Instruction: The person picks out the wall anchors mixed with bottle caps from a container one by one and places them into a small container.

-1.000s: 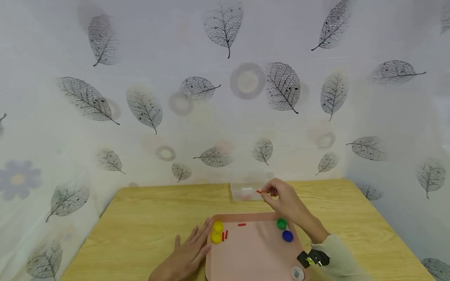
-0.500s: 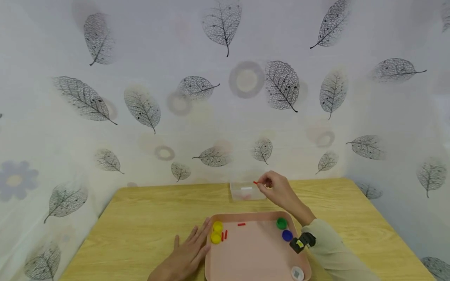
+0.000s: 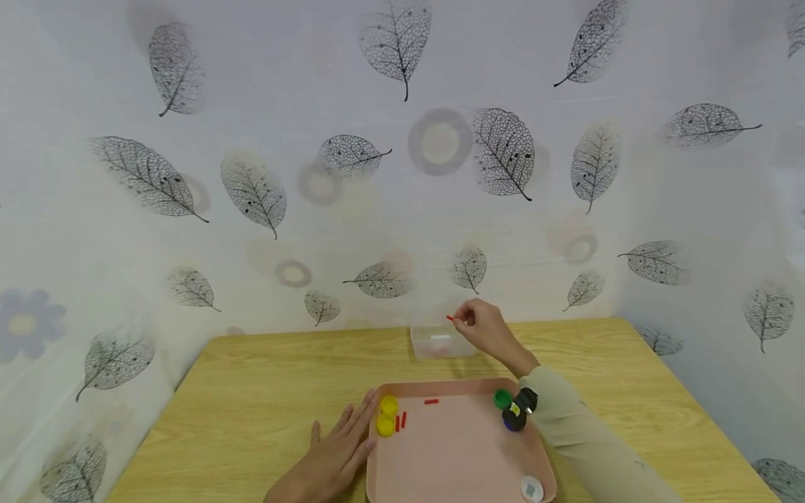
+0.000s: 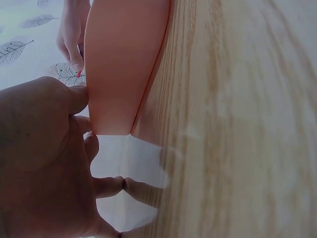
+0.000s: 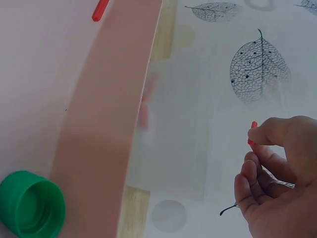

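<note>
My right hand (image 3: 487,330) pinches a short red stick (image 3: 449,318) between thumb and forefinger, above the translucent plastic box (image 3: 434,346) at the table's back edge. In the right wrist view the red stick (image 5: 253,133) pokes out at the fingertips, and the other fingers are curled. My left hand (image 3: 339,447) lies with spread fingers against the left side of the pink tray (image 3: 465,454). The left wrist view shows the left hand (image 4: 44,153) by the tray's outer wall (image 4: 124,64). Blurred reddish pieces (image 5: 143,109) show through the box.
Inside the tray are two yellow caps (image 3: 386,425), several red sticks (image 3: 431,402), a green cap (image 3: 502,399) and a white round disc (image 3: 532,489). A blue cap (image 3: 511,426) is mostly hidden by the right wrist's camera. A leaf-patterned sheet (image 3: 377,209) hangs behind.
My right hand has moved up, back and a little left with the red stick, from the box's right front to above it. The left hand has stayed at the tray.
</note>
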`<state>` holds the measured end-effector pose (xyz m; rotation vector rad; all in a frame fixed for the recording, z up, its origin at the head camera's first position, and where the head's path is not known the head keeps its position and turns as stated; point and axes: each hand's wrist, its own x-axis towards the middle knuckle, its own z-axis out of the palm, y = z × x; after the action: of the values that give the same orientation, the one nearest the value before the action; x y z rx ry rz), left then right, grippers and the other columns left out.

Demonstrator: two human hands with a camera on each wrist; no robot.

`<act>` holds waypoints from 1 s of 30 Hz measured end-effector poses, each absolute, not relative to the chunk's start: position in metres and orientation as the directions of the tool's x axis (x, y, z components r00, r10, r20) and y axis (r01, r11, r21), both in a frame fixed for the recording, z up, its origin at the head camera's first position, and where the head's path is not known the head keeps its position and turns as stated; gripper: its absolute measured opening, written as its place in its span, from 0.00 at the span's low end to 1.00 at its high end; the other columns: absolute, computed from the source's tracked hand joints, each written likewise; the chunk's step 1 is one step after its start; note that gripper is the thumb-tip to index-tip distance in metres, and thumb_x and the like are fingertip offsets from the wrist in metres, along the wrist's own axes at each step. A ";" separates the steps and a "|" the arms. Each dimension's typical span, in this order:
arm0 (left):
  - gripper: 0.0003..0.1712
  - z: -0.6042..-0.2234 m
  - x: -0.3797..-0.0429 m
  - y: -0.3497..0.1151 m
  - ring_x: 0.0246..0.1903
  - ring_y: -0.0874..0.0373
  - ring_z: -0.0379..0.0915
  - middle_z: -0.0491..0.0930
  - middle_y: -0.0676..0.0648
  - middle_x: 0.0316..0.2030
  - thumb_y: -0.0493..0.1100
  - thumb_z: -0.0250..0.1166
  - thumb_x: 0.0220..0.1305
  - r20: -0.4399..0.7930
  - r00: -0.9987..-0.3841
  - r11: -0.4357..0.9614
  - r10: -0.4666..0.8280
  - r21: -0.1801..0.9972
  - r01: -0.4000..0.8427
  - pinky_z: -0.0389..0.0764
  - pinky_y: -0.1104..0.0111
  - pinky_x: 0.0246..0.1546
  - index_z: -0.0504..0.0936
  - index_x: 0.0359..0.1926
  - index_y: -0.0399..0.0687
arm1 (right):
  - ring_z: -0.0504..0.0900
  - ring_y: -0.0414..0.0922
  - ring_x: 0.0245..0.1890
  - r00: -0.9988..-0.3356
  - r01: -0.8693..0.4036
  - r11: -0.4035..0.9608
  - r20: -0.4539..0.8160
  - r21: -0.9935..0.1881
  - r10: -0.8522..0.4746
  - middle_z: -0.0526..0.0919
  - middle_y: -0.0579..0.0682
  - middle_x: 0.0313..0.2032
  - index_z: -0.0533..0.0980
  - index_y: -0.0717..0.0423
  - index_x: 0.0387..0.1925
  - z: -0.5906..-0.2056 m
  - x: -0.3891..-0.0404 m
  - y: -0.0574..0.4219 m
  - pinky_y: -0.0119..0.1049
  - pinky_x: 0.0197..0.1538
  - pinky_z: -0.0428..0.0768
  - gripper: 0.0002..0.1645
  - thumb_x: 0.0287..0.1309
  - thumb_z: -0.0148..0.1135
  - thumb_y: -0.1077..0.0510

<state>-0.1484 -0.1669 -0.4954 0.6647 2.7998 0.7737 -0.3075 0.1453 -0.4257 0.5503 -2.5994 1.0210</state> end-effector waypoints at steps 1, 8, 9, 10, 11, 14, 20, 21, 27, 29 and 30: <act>0.33 -0.495 -0.148 -0.167 0.70 0.43 0.42 0.37 0.59 0.74 0.61 0.34 0.74 -0.037 -0.889 0.769 0.457 0.519 0.373 0.32 0.23 0.49 0.37 0.75 0.68 | 0.74 0.41 0.27 -0.885 -0.447 0.676 0.400 -0.586 -0.239 0.77 0.48 0.28 0.79 0.58 0.30 -0.427 -0.310 0.144 0.36 0.33 0.75 0.02 0.55 0.64 0.62; 0.33 -0.495 -0.148 -0.165 0.70 0.42 0.42 0.36 0.60 0.74 0.62 0.33 0.74 -0.046 -0.888 0.767 0.457 0.526 0.368 0.31 0.24 0.49 0.37 0.74 0.68 | 0.75 0.43 0.27 -0.887 -0.440 0.692 0.398 -0.572 -0.235 0.77 0.49 0.27 0.78 0.59 0.28 -0.436 -0.325 0.138 0.37 0.33 0.76 0.03 0.54 0.64 0.63; 0.33 -0.495 -0.148 -0.165 0.70 0.42 0.42 0.36 0.60 0.74 0.62 0.33 0.74 -0.048 -0.888 0.766 0.458 0.528 0.367 0.31 0.24 0.49 0.37 0.74 0.69 | 0.75 0.43 0.27 -0.888 -0.439 0.697 0.393 -0.567 -0.239 0.77 0.49 0.27 0.78 0.59 0.28 -0.437 -0.327 0.137 0.37 0.33 0.76 0.03 0.55 0.64 0.63; 0.33 -0.495 -0.148 -0.165 0.70 0.42 0.42 0.36 0.60 0.74 0.62 0.33 0.74 -0.050 -0.887 0.764 0.459 0.531 0.366 0.31 0.24 0.49 0.37 0.74 0.69 | 0.75 0.42 0.27 -0.889 -0.438 0.700 0.389 -0.565 -0.242 0.77 0.49 0.27 0.78 0.59 0.28 -0.439 -0.328 0.137 0.37 0.33 0.76 0.03 0.55 0.64 0.63; 0.33 -0.495 -0.147 -0.165 0.70 0.42 0.42 0.36 0.59 0.74 0.62 0.33 0.74 -0.050 -0.885 0.764 0.462 0.529 0.369 0.31 0.23 0.49 0.37 0.74 0.68 | 0.75 0.42 0.27 -0.887 -0.441 0.702 0.388 -0.559 -0.249 0.77 0.49 0.27 0.78 0.58 0.28 -0.441 -0.329 0.136 0.37 0.33 0.76 0.03 0.55 0.63 0.63; 0.33 -0.496 -0.147 -0.165 0.70 0.41 0.43 0.37 0.59 0.74 0.62 0.33 0.74 -0.051 -0.884 0.761 0.466 0.534 0.370 0.32 0.23 0.48 0.36 0.75 0.68 | 0.76 0.42 0.27 -0.882 -0.455 0.698 0.388 -0.553 -0.268 0.78 0.48 0.27 0.79 0.59 0.29 -0.446 -0.331 0.134 0.38 0.33 0.77 0.02 0.56 0.62 0.63; 0.33 -0.496 -0.147 -0.166 0.70 0.42 0.44 0.37 0.58 0.74 0.61 0.33 0.74 -0.050 -0.882 0.760 0.468 0.532 0.373 0.32 0.23 0.48 0.36 0.75 0.67 | 0.75 0.43 0.27 -0.878 -0.467 0.694 0.384 -0.548 -0.287 0.78 0.49 0.26 0.79 0.60 0.29 -0.454 -0.334 0.133 0.38 0.32 0.77 0.03 0.57 0.61 0.64; 0.33 -0.496 -0.148 -0.166 0.70 0.42 0.43 0.37 0.58 0.74 0.61 0.33 0.74 -0.050 -0.883 0.762 0.467 0.529 0.373 0.32 0.23 0.48 0.36 0.75 0.67 | 0.75 0.43 0.27 -0.878 -0.465 0.697 0.384 -0.546 -0.285 0.77 0.49 0.26 0.79 0.60 0.29 -0.455 -0.334 0.132 0.38 0.32 0.76 0.03 0.57 0.61 0.64; 0.33 -0.494 -0.147 -0.166 0.70 0.42 0.43 0.36 0.60 0.74 0.63 0.33 0.74 -0.053 -0.888 0.774 0.457 0.516 0.367 0.32 0.23 0.48 0.36 0.74 0.68 | 0.75 0.43 0.27 -0.875 -0.464 0.713 0.398 -0.526 -0.276 0.77 0.49 0.26 0.78 0.59 0.29 -0.456 -0.337 0.130 0.38 0.32 0.76 0.03 0.57 0.62 0.64; 0.33 -0.493 -0.147 -0.166 0.70 0.42 0.43 0.36 0.60 0.74 0.63 0.32 0.73 -0.054 -0.889 0.775 0.455 0.515 0.366 0.32 0.23 0.48 0.36 0.74 0.68 | 0.75 0.43 0.27 -0.877 -0.460 0.713 0.396 -0.529 -0.272 0.77 0.49 0.26 0.79 0.59 0.28 -0.456 -0.337 0.129 0.39 0.32 0.76 0.03 0.56 0.62 0.64; 0.33 -0.493 -0.147 -0.166 0.70 0.43 0.43 0.36 0.60 0.74 0.63 0.32 0.73 -0.054 -0.889 0.776 0.455 0.513 0.367 0.32 0.23 0.48 0.36 0.74 0.68 | 0.75 0.43 0.27 -0.877 -0.460 0.713 0.396 -0.530 -0.272 0.78 0.49 0.26 0.79 0.60 0.28 -0.456 -0.337 0.129 0.39 0.33 0.77 0.02 0.56 0.62 0.64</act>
<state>-0.1473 -0.1662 -0.4929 0.6520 2.7939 0.7534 -0.3373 0.1292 -0.4555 0.5760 -2.6310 0.9272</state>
